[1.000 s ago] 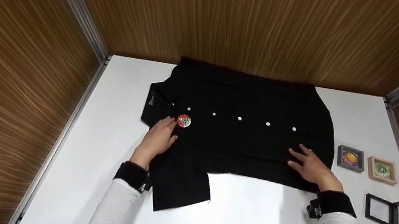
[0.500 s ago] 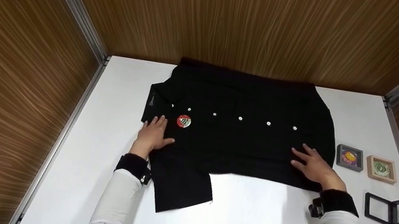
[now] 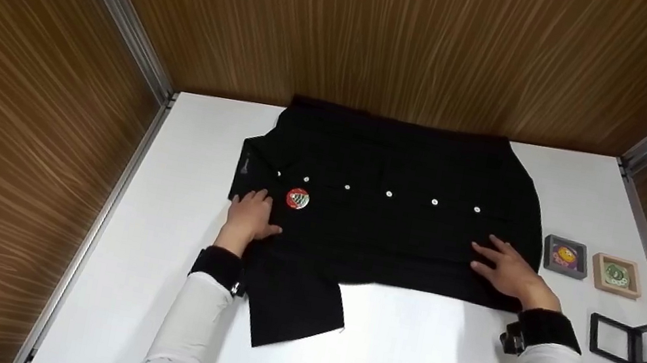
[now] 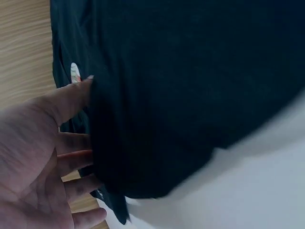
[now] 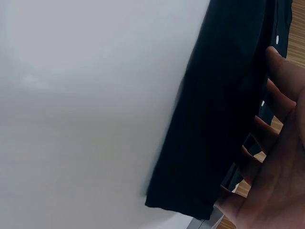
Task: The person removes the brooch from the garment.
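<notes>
Spread flat on the white table lies a black short-sleeved shirt (image 3: 407,236), collar (image 3: 253,162) to the left and a row of white buttons running across it. A round red badge (image 3: 298,198) with a tree-like picture sits near the collar. My left hand (image 3: 249,215) rests on the cloth at the shoulder, just below the collar, thumb spread toward the badge. Close to the hem, my right hand (image 3: 505,267) touches the shirt with spread fingers. Both wrist views show extended fingers against the dark cloth. One sleeve (image 3: 295,306) points toward me.
Right of the hem stand a grey-framed box (image 3: 566,256) with a yellow figure and a light wooden-framed box (image 3: 616,276) with a green one. A black hinged frame (image 3: 632,342) stands unfolded nearer me. Wood-grain walls (image 3: 351,27) enclose the white table (image 3: 164,180).
My left hand has shifted left from beside the badge to the shoulder edge below the collar, its thumb now spread out. The right hand has hardly moved, and the shirt lies almost the same.
</notes>
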Demonstrator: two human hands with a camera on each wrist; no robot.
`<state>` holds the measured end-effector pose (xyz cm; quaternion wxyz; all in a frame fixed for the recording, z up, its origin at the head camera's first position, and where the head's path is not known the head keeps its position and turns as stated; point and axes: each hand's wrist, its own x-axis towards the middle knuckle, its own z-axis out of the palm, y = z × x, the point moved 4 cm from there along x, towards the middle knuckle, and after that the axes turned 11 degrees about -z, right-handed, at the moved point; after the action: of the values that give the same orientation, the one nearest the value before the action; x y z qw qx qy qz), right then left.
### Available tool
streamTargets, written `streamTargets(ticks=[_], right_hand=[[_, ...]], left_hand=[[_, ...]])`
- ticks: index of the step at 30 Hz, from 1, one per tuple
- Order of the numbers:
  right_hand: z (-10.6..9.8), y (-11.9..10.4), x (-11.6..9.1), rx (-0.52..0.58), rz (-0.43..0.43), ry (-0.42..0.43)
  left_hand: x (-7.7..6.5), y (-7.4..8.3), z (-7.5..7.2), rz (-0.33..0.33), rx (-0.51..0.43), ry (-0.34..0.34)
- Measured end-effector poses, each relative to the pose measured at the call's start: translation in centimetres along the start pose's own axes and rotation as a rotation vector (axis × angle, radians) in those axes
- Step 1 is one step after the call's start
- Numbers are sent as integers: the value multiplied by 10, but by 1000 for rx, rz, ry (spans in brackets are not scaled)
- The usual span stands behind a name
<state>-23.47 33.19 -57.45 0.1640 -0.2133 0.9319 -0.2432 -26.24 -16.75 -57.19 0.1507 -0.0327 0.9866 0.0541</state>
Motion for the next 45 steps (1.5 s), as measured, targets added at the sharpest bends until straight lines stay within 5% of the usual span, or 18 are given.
streamTargets(ticks=[7,13,27,34,45], right_hand=[[0,0,0,1,-2,14],[0,0,0,-6,3,9],[-5,-24,16,-81,146,14],[0,-51,36,-62,56,82],[18,-98,69,9,-78,102]], left_hand=[[4,21,-6,129,-70,164],[7,41,-5,245,-169,200],[24,59,2,160,-70,374],[26,61,3,122,-65,447],[22,65,-4,45,-160,392]])
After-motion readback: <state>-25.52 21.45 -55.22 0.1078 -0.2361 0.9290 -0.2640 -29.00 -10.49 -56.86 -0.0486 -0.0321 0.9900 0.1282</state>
